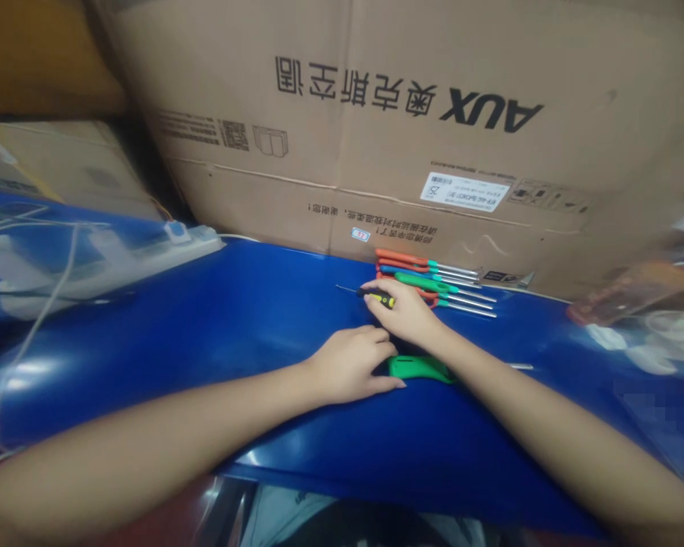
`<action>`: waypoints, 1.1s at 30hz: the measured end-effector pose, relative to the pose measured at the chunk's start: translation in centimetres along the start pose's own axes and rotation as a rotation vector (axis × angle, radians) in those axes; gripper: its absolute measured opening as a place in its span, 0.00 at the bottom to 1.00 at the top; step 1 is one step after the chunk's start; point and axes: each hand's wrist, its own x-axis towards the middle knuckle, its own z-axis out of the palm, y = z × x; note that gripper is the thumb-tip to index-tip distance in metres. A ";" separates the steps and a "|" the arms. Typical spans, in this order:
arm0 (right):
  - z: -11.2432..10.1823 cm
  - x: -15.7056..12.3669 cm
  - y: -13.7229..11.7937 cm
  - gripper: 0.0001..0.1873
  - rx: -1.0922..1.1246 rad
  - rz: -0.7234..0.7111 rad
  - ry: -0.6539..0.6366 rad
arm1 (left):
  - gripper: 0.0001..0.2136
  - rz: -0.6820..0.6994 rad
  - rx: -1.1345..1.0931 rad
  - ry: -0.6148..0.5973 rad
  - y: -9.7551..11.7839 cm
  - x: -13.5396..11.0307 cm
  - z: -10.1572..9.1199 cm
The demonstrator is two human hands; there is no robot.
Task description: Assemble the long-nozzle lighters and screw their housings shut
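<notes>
My right hand (396,304) is closed around a small screwdriver (383,298) with a black and yellow handle. Its thin shaft points left above the blue table. Below it, my left hand (350,363) curls at the left end of a green long-nosed lighter (419,368), fingers on the far side and thumb along the near side. My right forearm crosses over part of this lighter, and its metal tip shows beyond the arm. Behind my right hand lies a row of several lighters (402,258) with orange, blue and green handles, metal tubes pointing right.
A large cardboard box (376,144) stands along the back of the blue table (216,319). On the left are a white power strip (199,241) and a white cable (62,289). Blurred plastic packaging (655,334) sits at the right. The table's front edge is close to my body.
</notes>
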 end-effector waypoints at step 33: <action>-6.5 -8.1 2.3 0.20 1.030 0.608 0.370 | 0.14 -0.150 -0.541 0.217 1.8 0.4 0.3</action>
